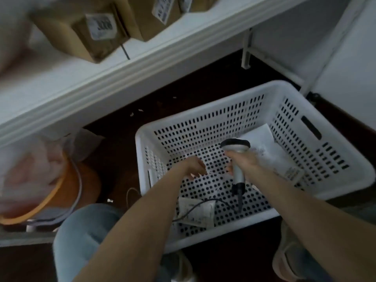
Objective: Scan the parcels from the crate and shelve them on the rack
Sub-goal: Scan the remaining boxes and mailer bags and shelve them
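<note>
The right hand point(244, 162) grips a barcode scanner point(237, 147) and the left hand point(195, 167) hangs loosely curled, empty, over the crate point(203, 111), where a white mailer point(270, 149) in the far corner looks light and floppy, best pinched by an edge.

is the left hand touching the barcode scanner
Apart. The head view shows crate floor between the left hand and the barcode scanner, which the right hand grips.

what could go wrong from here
The black cable of the grey handheld scanner in the right hand trails over the small white labelled parcel in the white perforated plastic crate; lifting that parcel may snag it. The left hand reaches in beside the scanner and could knock it.
</note>
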A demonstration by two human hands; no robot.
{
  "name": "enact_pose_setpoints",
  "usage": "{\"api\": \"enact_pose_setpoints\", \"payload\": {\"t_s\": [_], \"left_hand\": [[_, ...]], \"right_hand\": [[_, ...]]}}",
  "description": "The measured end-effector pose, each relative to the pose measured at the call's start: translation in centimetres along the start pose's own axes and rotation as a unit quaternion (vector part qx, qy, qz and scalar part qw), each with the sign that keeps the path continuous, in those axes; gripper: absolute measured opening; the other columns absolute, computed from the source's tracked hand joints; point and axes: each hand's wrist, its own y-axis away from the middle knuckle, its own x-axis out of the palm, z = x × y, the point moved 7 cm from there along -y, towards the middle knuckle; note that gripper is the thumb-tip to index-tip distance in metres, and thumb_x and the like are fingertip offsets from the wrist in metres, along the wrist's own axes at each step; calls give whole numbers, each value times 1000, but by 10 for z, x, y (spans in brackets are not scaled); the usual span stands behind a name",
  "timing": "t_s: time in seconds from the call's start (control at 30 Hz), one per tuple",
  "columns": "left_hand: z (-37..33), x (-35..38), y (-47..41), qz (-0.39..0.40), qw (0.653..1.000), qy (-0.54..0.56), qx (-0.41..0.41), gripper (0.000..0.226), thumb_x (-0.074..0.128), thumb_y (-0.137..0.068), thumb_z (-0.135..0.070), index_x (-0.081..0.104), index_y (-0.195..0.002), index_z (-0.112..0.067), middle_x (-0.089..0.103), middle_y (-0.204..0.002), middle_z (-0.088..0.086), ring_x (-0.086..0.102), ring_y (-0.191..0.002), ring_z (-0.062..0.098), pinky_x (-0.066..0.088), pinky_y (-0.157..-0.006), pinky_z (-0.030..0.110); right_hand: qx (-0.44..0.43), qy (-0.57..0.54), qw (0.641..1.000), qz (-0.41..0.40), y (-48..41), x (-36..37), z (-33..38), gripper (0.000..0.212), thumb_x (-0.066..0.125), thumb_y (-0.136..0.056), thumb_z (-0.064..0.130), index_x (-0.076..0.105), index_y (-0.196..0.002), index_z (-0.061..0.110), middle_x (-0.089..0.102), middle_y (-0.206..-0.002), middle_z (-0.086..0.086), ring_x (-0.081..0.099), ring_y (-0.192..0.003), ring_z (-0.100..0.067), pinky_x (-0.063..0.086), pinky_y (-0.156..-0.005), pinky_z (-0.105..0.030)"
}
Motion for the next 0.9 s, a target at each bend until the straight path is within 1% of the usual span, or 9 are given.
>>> {"api": "enact_pose_setpoints", "payload": {"t_s": [0.1,0.2,0.33,0.53,0.6,0.67,0.73,0.8,0.9], "left_hand": [[23,39,-44,45,991,-121,-22,51,69,-89,-20,50,-135,-10,49,-138,7,54,-114,23,50,-93,33],[54,74,-77,109,972,-202,-56,51,73,-85,-24,48,-130,-16,48,-131,0,45,-125,24,42,-98,33],[82,111,-114,160,956,-233,-73,95,79,-78,-28,19,-151,-13,26,-155,6,31,-139,26,31,-113,39],[90,156,-149,200,933,-297,-34,92,78,-78,-27,22,-150,-15,30,-153,7,34,-137,26,32,-112,38],[93,164,-155,205,918,-339,-31,81,73,-83,-24,26,-150,-17,35,-150,7,37,-135,27,34,-111,41],[94,163,-159,183,914,-360,-33,65,62,-90,-25,33,-147,-20,40,-146,7,40,-132,27,36,-110,44],[88,149,-160,129,934,-330,-41,50,56,-94,-27,43,-141,-17,47,-140,8,45,-127,26,39,-106,41],[75,117,-160,31,968,-246,-37,35,53,-95,-23,51,-129,-11,55,-127,10,53,-117,25,46,-94,33],[53,54,-148,-124,991,-32,-30,8,55,-95,-19,53,-96,-11,57,-89,5,59,-84,21,55,-78,37]], "right_hand": [[107,-4,993,50,-31,9,-39,22,69,-89,19,59,-95,0,63,-75,-18,58,-55,-24,52,-53,-34],[185,-21,980,71,-55,21,-68,21,62,-94,19,55,-98,-1,57,-72,-17,52,-56,-22,48,-53,-31],[220,-35,971,83,-88,33,-99,20,56,-97,20,54,-84,6,57,-55,-7,52,-50,-17,46,-49,-25],[320,-66,941,83,-104,44,-131,33,56,-98,28,53,-75,5,51,-63,-9,47,-54,-18,44,-53,-27],[332,-92,935,88,-108,48,-138,24,60,-96,26,56,-86,5,53,-67,-9,50,-54,-17,48,-46,-26],[321,-117,936,83,-111,48,-142,23,65,-92,24,58,-103,5,57,-72,-9,54,-56,-18,50,-42,-22],[304,-130,939,90,-114,50,-142,24,68,-91,24,58,-104,5,58,-74,-10,56,-58,-18,52,-49,-26],[286,-140,943,94,-113,49,-139,20,67,-91,24,58,-90,6,59,-73,-9,56,-59,-18,51,-57,-29],[222,-142,960,91,-107,44,-120,19,64,-92,20,57,-79,7,58,-65,-7,53,-55,-17,48,-55,-28]]}}
